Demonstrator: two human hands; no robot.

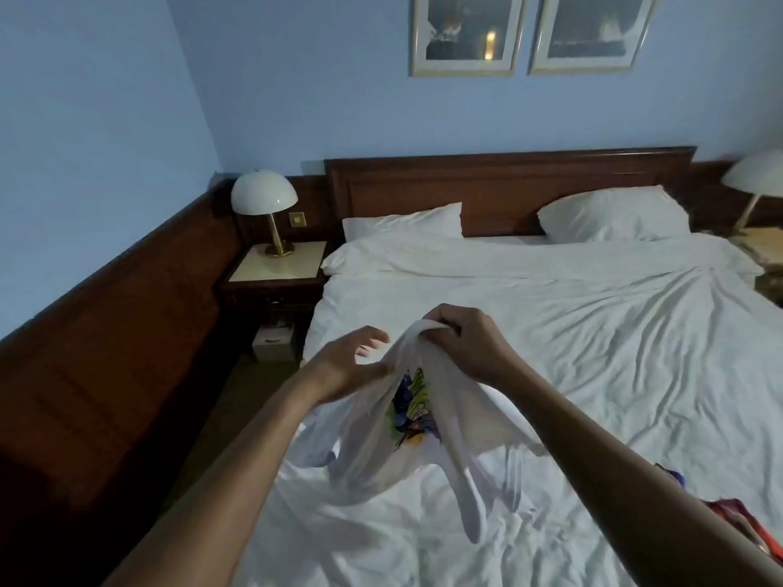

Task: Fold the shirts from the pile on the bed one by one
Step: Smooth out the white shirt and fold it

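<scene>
A white shirt (381, 442) with a purple, green and yellow print hangs bunched above the near part of the bed (593, 332). My right hand (470, 341) grips its top edge with curled fingers. My left hand (347, 362) is beside it on the left, fingers loosely spread and touching the cloth; a firm hold is not plain. The shirt's lower part and a sleeve trail onto the white sheet. Coloured clothes (728, 514), partly hidden behind my right forearm, lie at the bed's right near edge.
Two white pillows (610, 218) lie at the dark wooden headboard (508, 180). A bedside table with a dome lamp (265, 205) stands left of the bed, a small box (273, 345) under it. Another lamp (758, 180) is at the far right. Dark wood panelling lines the left wall.
</scene>
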